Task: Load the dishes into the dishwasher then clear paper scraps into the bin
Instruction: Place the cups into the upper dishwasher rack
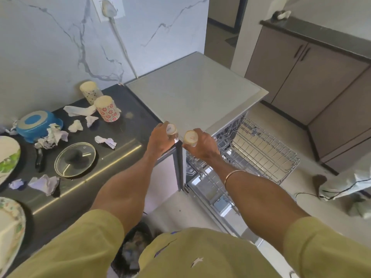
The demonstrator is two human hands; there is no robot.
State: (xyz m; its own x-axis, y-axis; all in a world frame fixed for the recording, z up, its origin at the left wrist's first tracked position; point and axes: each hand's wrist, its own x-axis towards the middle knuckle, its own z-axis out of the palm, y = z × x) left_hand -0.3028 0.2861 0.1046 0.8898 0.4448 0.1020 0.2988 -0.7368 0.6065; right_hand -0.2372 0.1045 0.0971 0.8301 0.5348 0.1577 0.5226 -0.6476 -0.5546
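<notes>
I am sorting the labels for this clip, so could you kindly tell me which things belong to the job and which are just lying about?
Job: cups held in left hand and right hand; rack; floral cups; glass lid; blue bowl; paper scraps; bin.

Lying about: wall plug; cabinet; floor cable.

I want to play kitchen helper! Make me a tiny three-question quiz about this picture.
1. True or false: the pulled-out wire dishwasher rack already holds plates.
2. What does each hand, left hand and right hand, hold?
3. The round glass pot lid lies on: A) the floor B) the dark counter C) the rack.

Key: 1 false. 2 one small upside-down cup each, left-hand cup and right-hand cup. 3 B.
</notes>
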